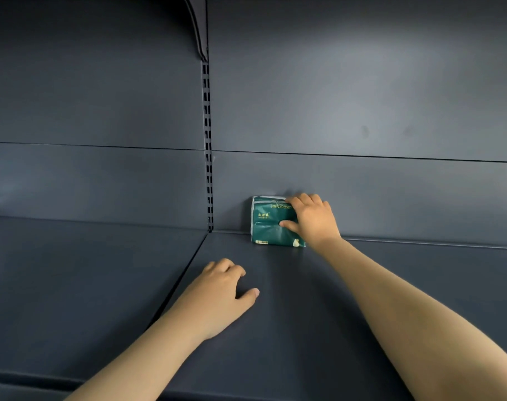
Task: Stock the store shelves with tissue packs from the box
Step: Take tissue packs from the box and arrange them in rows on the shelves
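Left hand (219, 296) on shelf (304, 337), right hand (314, 221) gripping tissue pack (265, 225)

Right portion of the dark green plastic-wrapped tissue pack (268, 224) is covered by the right hand (314, 219); the print along its lower edge is too small to read. Fingertips of the left hand (220, 296) are curled under, out of sight. Left forearm (148, 351) and right forearm (405, 308) are cut off by the lower edge; the dark grey metal shelf bracket (198, 27) by the upper edge.
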Action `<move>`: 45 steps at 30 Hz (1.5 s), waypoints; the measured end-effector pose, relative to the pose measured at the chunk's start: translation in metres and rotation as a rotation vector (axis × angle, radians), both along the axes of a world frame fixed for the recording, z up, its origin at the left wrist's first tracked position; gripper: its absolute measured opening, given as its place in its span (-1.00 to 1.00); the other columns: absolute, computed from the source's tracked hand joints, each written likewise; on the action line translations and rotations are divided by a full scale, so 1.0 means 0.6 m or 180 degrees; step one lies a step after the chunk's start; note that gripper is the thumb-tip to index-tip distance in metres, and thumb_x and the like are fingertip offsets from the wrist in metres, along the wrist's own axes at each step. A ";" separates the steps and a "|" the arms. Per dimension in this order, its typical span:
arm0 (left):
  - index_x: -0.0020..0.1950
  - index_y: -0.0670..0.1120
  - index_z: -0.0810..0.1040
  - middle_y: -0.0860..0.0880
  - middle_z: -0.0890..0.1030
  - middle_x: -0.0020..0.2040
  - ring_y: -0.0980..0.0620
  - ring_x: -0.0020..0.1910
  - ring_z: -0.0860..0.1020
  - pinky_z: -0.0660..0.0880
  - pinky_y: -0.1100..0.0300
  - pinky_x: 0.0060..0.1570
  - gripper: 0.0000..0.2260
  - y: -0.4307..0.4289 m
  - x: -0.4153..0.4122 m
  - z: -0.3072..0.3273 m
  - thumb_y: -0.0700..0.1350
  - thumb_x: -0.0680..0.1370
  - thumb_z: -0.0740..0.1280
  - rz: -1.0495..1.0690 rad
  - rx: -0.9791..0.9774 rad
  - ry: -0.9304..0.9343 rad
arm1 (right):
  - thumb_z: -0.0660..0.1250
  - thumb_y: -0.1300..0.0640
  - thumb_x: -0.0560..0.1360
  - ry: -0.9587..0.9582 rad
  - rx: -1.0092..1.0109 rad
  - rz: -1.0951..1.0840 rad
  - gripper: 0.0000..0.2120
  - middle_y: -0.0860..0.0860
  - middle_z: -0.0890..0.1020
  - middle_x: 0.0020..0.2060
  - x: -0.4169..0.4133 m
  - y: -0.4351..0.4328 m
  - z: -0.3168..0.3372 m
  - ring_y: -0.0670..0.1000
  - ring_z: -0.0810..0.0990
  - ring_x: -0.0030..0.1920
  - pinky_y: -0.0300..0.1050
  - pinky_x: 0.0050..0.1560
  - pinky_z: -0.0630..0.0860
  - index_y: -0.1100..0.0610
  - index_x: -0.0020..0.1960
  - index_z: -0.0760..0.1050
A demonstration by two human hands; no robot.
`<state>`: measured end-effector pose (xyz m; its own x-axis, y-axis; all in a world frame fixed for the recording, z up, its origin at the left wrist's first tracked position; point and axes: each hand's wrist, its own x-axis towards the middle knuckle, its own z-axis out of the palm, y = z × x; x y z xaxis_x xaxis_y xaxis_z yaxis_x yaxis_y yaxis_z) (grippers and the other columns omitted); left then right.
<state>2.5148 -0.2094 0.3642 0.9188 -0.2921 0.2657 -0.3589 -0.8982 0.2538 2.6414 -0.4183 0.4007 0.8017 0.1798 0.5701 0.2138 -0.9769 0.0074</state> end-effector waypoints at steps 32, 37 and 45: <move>0.25 -0.18 0.44 -0.13 0.47 0.22 -0.15 0.22 0.43 0.43 -0.05 0.16 -0.64 0.071 -0.246 0.275 0.05 0.59 0.19 0.0237 0.0875 -0.1155 | 0.29 -0.09 0.51 0.1250 -0.0550 -0.0883 -0.50 0.11 0.44 0.30 -0.397 -0.013 0.202 0.15 0.39 0.30 0.01 0.24 0.41 0.15 0.35 0.35; 0.27 -0.19 0.43 -0.18 0.45 0.22 -0.20 0.22 0.42 0.41 -0.06 0.11 -0.62 0.084 -0.373 0.341 0.05 0.59 0.20 0.0227 0.0852 -0.1642 | 0.27 -0.07 0.53 0.0903 -0.0581 -0.0999 -0.50 0.12 0.45 0.28 -0.550 0.018 0.232 0.17 0.42 0.28 0.04 0.21 0.44 0.16 0.37 0.33; 0.27 -0.18 0.41 -0.15 0.44 0.20 -0.15 0.21 0.39 0.40 -0.02 -0.02 -0.63 0.053 -0.511 0.354 0.06 0.60 0.18 0.0155 0.0941 -0.1773 | 0.33 -0.03 0.51 0.0393 -0.0537 -0.1132 -0.53 0.16 0.49 0.19 -0.759 -0.003 0.296 0.21 0.47 0.18 0.06 0.14 0.47 0.22 0.29 0.37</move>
<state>2.2084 -0.1776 0.5765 0.6799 -0.3877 0.6224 -0.3227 -0.9204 -0.2207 2.1863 -0.4202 0.5785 0.8912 -0.0383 0.4520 -0.1277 -0.9773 0.1691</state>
